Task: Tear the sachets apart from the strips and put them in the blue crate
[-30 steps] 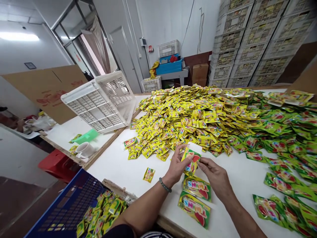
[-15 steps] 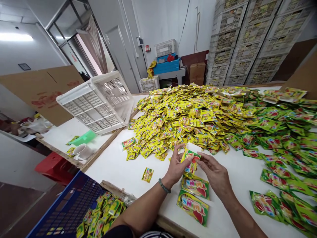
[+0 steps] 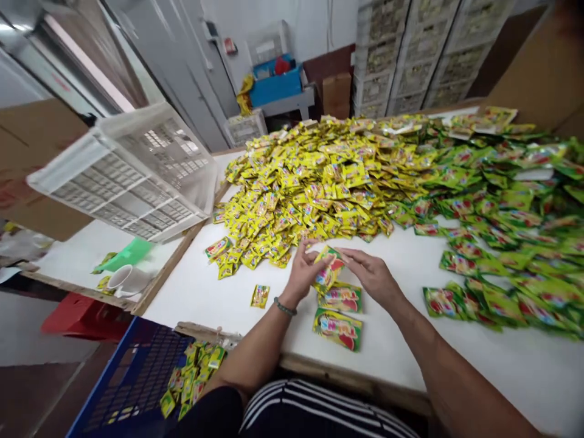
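Note:
My left hand (image 3: 301, 275), with a beaded bracelet on its wrist, is closed around a green and yellow printed packet (image 3: 329, 266), the thumb lying over its front. My right hand (image 3: 375, 277) pinches the packet's upper right edge with its fingertips. Just below on the white table (image 3: 292, 331) lie two larger "TWINS" packets, an upper one (image 3: 341, 299) and a lower one (image 3: 337, 329), both flat with fruit pictures. A small yellow packet (image 3: 260, 296) rests alone to the left of my left wrist.
A big heap of yellow packets (image 3: 310, 188) spreads behind my hands, with green packets (image 3: 497, 243) to the right. Left are a tilted white crate (image 3: 137, 176), a mug (image 3: 129, 278) and a green scoop-like piece (image 3: 128, 254). A blue basket (image 3: 132, 365) holding packets stands below.
My view has tilted down and shifted, so the surroundings sit higher and further left. The white piece seen at the held packet's top no longer shows. Both hands still grip the packet.

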Demonstrator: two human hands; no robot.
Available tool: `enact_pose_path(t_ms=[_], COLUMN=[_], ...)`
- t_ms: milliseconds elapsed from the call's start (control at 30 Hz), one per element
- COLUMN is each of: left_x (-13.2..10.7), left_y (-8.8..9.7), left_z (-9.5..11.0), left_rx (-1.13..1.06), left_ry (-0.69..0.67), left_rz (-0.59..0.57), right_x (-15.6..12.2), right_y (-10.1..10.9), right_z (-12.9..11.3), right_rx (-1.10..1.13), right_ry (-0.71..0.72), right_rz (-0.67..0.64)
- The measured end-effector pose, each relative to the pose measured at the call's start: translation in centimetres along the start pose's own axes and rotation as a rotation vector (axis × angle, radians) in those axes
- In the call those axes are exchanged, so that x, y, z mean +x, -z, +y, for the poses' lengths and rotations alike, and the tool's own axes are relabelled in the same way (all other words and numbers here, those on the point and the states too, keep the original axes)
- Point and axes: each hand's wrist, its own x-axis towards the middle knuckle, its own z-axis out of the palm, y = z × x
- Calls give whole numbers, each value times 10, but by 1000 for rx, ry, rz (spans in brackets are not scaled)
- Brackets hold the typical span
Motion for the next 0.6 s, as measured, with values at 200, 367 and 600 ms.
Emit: enact_pose_path(t_ms=[200, 367, 600], left_x=[7, 8, 6], left_y=[-3, -2, 2], left_z=[0, 3, 7], left_rx=[27, 75, 44], left_ry=[16, 42, 38], left_rz=[42, -33, -48], right_x=[5, 8, 8], right_y=[1, 9, 22], right_z=[-2, -5, -2], right_rx=[97, 248, 178], right_ry=[-143, -227, -173], right_rz=[48, 60, -111])
